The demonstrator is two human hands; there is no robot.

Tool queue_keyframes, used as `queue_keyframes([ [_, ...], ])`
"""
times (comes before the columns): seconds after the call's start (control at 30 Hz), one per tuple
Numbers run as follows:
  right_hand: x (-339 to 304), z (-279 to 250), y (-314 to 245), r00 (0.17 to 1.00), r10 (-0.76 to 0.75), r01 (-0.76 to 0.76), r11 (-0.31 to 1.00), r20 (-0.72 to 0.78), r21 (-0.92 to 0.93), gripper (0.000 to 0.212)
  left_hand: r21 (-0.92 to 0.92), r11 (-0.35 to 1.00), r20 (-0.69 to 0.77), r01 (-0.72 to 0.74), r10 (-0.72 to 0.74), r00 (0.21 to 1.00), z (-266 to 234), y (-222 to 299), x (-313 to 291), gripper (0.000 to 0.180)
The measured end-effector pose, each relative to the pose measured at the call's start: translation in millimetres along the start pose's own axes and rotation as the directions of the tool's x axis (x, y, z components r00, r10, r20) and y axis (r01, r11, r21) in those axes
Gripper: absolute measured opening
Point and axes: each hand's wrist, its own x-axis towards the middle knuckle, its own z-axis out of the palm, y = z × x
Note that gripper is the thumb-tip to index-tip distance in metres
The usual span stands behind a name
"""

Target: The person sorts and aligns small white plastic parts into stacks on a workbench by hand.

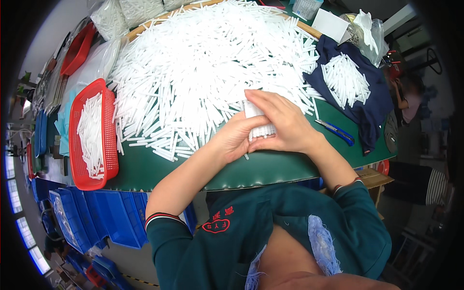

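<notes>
This looks like a factory workshop, where small parts are handled in bulk. A green surface (270, 171) bears a great heap of white sticks (198, 63); a red perforated basket (112, 145) at its left end holds more. Clear bags (107, 20) packed with similar pieces stand beyond its far left edge, large blue crates (118, 217) sit below its near left edge, and another person (412, 99) is off to its right.
</notes>
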Motion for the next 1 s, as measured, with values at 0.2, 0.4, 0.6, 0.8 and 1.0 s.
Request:
queue_keyframes([
  [0.2, -3, -20, 4, 0.987, 0.009, -0.007, 1.0, -0.161, 0.01, 0.096, -0.083, 0.996, -0.022, -0.021, 0.019, 1.0, -5, 1, 5, 0.032],
  [0.4, -15, -29, 9, 0.994, -0.067, 0.079, 0.987, 0.087, -0.143, 0.09, -0.215, 0.975, -0.068, -0.057, 0.043, 0.997, -5, 3, 0, 0.04],
  [0.6, -17, -27, 13, 0.998, 0.007, -0.007, 1.0, -0.057, 0.002, 0.084, -0.271, 0.962, 0.074, -0.043, 0.066, 0.995, -1, 5, -1, 0.043],
  [0.8, -14, -29, 6, 0.996, -0.088, 0.089, 0.993, 0.013, -0.081, 0.084, -0.37, 0.929, 0.152, -0.008, 0.069, 0.986, -9, -4, 2, 0.049],
  [1.0, -15, -29, 6, 0.983, -0.062, 0.096, 0.976, 0.174, -0.195, 0.081, -0.527, 0.85, 0.214, 0.008, 0.123, 0.969, -7, -1, 3, 0.077],
])
